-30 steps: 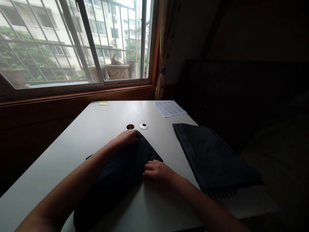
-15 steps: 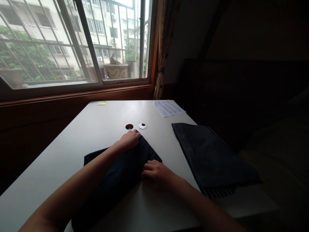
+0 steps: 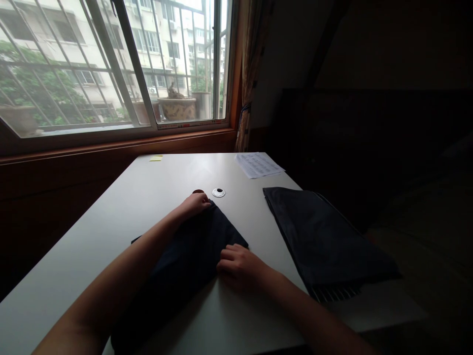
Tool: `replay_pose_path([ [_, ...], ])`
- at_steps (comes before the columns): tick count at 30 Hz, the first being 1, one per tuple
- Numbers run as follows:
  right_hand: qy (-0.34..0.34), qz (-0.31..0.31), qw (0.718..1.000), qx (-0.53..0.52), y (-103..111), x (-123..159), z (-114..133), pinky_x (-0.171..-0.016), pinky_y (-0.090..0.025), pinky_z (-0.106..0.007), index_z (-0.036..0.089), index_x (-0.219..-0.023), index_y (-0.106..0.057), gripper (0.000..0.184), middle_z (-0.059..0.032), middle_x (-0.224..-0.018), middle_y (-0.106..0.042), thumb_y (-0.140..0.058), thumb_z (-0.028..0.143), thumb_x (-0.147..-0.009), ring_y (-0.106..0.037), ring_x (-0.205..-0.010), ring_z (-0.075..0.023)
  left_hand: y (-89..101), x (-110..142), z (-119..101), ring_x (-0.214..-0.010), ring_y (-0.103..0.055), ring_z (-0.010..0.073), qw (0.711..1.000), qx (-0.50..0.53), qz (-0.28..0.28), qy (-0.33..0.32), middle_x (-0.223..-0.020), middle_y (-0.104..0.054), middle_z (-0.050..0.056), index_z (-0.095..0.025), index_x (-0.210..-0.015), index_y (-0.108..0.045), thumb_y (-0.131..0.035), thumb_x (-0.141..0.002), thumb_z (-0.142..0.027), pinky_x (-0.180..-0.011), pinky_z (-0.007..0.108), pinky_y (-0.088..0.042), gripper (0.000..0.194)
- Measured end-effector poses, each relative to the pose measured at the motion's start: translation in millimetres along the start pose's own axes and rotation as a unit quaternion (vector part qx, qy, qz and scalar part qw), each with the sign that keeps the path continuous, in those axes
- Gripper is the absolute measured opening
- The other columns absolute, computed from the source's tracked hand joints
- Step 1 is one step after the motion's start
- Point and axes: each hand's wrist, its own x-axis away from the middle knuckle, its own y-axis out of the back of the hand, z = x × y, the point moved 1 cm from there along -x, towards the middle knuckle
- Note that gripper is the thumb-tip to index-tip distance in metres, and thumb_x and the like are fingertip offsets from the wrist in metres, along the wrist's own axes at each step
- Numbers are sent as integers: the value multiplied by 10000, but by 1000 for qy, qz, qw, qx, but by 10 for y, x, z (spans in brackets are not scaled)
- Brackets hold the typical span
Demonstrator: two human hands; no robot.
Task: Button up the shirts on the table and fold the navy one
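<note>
A dark blue folded garment (image 3: 195,254) lies at a slant on the white table (image 3: 84,246) in front of me; its exact kind does not show. My left hand (image 3: 197,202) is closed, with its fingers pinching the garment's far corner. My left forearm crosses over the garment's left side and hides much of it. My right hand (image 3: 238,265) has curled fingers gripping the right edge, just below the right corner. The underside of that grip is in shadow. To the right rests a second dark folded garment (image 3: 325,236), with a striped part showing at its near edge.
Printed sheets of paper (image 3: 258,165) lie at the far right of the table, and a yellow sticky note (image 3: 155,158) at the far left. A white grommet cap (image 3: 218,193) sits beside a round hole (image 3: 198,191). Beyond are a barred window (image 3: 111,74) and a curtain (image 3: 247,88).
My left hand has shifted slightly up and left at the far corner, now partly covering the hole. The garment's left corner shows less beside my forearm. My right hand has stayed put.
</note>
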Motion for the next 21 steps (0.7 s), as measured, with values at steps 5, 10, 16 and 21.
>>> replay_pose_path([
  [5, 12, -15, 1000, 6, 0, 42, -10, -705, -346, -311, 201, -964, -643, 68, -37, -885, -621, -597, 217, -916, -520, -805, -168, -70, -297, -52, -1042, -633, 227, 998, -14, 50, 28, -1202, -633, 93, -158, -1180, -621, -605, -950, -355, -895, 423, -545, 303],
  [10, -35, -43, 998, 31, 148, 158, -72, -803, -403, -334, 207, -1020, -624, 148, -54, -1018, -629, -643, 175, -876, -525, -914, -195, -132, -513, -53, -1062, -629, 237, 994, -12, 86, 64, -1247, -607, 97, -163, -1243, -587, -604, -954, -343, -888, 434, -555, 341],
  [16, -79, -36, 988, 129, 229, 262, -207, -782, -398, -343, 185, -913, -620, 103, -65, -930, -616, -598, 88, -885, -513, -908, -214, -151, -541, -26, -1057, -630, 231, 995, 13, 82, 57, -1249, -607, 101, -163, -1244, -586, -597, -959, -342, -889, 435, -555, 337],
  [21, -49, -29, 987, 147, 229, 268, -234, -745, -373, -337, 173, -867, -606, 166, -55, -859, -598, -504, 70, -948, -503, -823, -195, -146, -568, 31, -1053, -631, 227, 997, 22, 64, 45, -1249, -606, 103, -164, -1247, -583, -594, -961, -340, -888, 435, -556, 337],
])
